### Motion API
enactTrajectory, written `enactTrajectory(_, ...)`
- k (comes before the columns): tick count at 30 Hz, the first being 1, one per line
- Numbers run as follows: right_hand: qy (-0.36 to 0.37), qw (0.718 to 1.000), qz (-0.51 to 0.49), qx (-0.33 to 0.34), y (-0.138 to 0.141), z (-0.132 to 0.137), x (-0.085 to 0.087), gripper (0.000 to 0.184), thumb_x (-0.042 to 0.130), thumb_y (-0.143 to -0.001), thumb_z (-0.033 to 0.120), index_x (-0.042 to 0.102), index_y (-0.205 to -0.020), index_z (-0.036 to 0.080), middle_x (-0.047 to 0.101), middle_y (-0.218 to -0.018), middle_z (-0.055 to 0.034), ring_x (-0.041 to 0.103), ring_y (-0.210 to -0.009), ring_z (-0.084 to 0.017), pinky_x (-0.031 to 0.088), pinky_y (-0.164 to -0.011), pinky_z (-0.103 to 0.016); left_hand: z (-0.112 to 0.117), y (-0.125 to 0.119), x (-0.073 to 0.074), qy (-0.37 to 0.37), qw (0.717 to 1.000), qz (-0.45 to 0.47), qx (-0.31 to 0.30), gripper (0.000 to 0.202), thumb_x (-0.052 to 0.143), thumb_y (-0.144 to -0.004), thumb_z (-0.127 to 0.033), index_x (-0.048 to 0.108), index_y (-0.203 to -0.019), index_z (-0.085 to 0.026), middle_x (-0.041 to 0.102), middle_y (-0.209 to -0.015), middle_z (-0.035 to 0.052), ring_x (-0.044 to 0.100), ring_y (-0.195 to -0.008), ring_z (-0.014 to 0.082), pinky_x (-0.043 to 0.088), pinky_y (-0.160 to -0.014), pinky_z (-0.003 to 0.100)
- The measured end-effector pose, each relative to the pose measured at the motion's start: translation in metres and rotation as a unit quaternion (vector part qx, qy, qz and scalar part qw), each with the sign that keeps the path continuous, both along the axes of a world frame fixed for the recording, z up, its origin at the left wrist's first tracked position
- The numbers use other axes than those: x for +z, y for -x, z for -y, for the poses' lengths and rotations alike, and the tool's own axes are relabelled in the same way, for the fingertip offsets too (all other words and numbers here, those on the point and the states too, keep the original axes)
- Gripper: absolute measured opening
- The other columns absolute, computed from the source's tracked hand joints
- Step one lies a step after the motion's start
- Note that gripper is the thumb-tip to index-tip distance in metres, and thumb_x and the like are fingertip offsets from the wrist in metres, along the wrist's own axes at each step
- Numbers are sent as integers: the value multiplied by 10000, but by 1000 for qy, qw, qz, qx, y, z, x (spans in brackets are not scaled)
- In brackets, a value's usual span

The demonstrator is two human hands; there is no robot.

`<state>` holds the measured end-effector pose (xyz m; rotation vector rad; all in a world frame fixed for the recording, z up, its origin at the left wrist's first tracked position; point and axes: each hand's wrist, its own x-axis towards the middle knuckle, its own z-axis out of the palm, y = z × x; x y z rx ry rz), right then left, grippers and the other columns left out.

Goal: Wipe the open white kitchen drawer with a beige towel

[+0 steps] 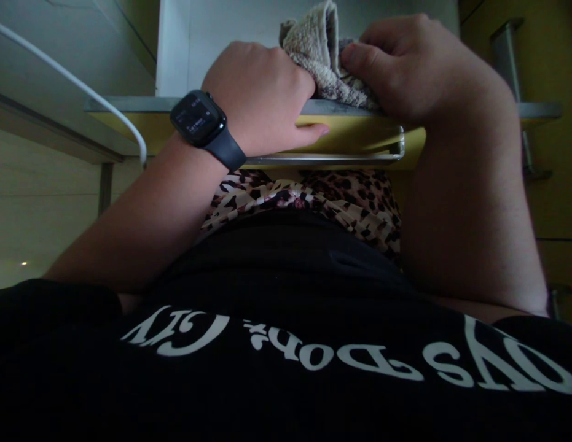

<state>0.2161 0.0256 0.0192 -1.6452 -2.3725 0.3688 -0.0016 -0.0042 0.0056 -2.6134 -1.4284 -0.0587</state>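
Note:
An open drawer [230, 18] with pale inner walls and a yellow front lies before me. My left hand [260, 98], with a black smartwatch [198, 118] on its wrist, is hooked over the top edge of the drawer front [354, 132]. Its thumb lies along the outer face and its fingertips are hidden inside. A folded grey-and-white towelling rag [316, 52] is pinched between the thumb and fingers of my right hand [405, 70]. The rag's lower part touches the drawer's top edge, close to the knuckles of my left hand.
A metal handle [322, 159] runs across the drawer front below my hands. On the right stand yellow cabinet fronts with another metal handle [507, 55]. A white cable [78, 80] hangs at the left, above a pale tiled floor [41, 215]. My body is close against the drawer.

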Motion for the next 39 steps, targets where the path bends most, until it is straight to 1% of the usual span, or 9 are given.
enactTrajectory(4,3,1000,3,-4,0,0,0,439,454,-1016,547,593,-863,159,412,-736,-2,307,-673,-104,227,-712,-302,1,-1,1,0,1000,-1,3,781,441,-975,-737,774,-1203,-69,755,-1095,204,711,-1192,484,569,-958,637)
enactTrajectory(9,5,1000,4,-11,0,0,0,435,456,-1012,550,585,-854,166,423,-734,-3,324,-674,-108,240,-716,-302,2,-1,1,4,1000,-3,5,768,442,-974,-737,775,-1205,-85,758,-1085,187,720,-1189,456,571,-965,597)
enactTrajectory(11,5,1000,4,-12,0,0,0,437,455,-1013,554,582,-852,168,431,-736,-4,332,-675,-109,244,-718,-303,2,-1,1,3,1000,-1,4,762,449,-974,-729,776,-1203,-79,757,-1082,195,720,-1184,463,569,-959,605)
enactTrajectory(17,7,1000,3,-10,0,-1,1,430,459,-1012,556,584,-860,174,440,-741,-7,325,-674,-113,243,-722,-304,2,-2,0,3,1000,9,-3,757,450,-975,-711,783,-1187,-64,754,-1077,231,715,-1152,518,563,-913,671)
enactTrajectory(22,5,1000,2,-7,0,0,0,425,460,-1009,555,576,-852,177,457,-752,-14,331,-678,-120,242,-721,-307,1,-1,1,5,1000,7,-1,759,455,-970,-715,781,-1191,-66,756,-1086,224,712,-1164,515,562,-923,668)
enactTrajectory(30,0,1000,-3,-8,-1,0,-1,423,461,-1015,544,562,-835,176,441,-732,-2,346,-668,-113,229,-698,-305,1,-1,0,5,1000,0,1,773,431,-974,-725,777,-1192,-68,756,-1089,211,719,-1163,487,566,-931,623)
enactTrajectory(35,2,1000,-6,-3,-1,0,0,401,478,-1012,520,547,-816,176,425,-710,5,348,-661,-113,225,-677,-309,1,-1,0,5,1000,0,10,760,443,-969,-729,778,-1198,-86,760,-1115,206,723,-1184,443,561,-964,569)
enactTrajectory(39,2,1000,-3,-4,0,0,1,404,487,-1004,522,505,-784,183,414,-700,6,344,-655,-115,225,-668,-316,2,-2,1,8,1000,5,11,751,458,-962,-723,780,-1203,-90,760,-1139,221,719,-1188,451,557,-960,567)
